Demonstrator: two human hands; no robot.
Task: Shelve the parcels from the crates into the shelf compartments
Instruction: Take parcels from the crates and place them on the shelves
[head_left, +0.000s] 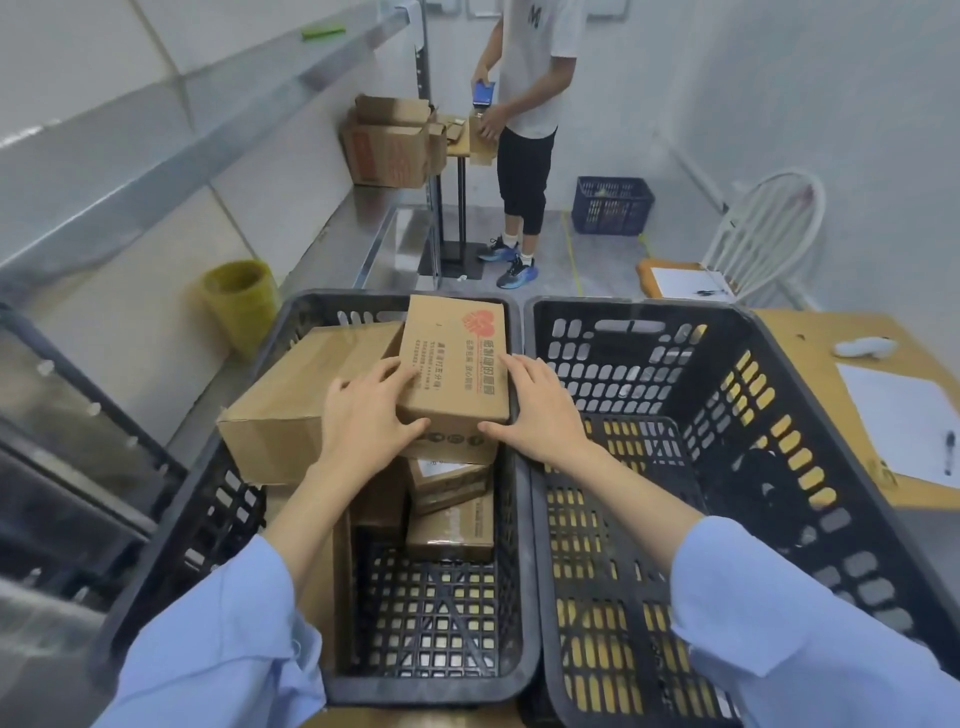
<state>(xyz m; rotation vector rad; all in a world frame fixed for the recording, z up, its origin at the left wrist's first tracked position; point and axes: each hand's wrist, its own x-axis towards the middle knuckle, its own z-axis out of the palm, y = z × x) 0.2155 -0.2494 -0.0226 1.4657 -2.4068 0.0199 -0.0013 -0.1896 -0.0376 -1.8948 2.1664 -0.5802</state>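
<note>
The parcel (457, 364) topping the left crate (208, 519) is gripped by left hand (363, 410) and right hand (535, 405); lifting out seems needed next.

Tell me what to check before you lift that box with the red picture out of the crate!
1. Left hand grips the printed box at its left edge: ok.
2. Right hand grips its right edge: ok.
3. Nothing lies on top of the printed box: ok.
4. The big box leaning beside it will stay put: cannot tell.
5. The way up out of the left crate is open: ok.
6. The right compartment on the metal shelf is free: cannot tell.
</note>
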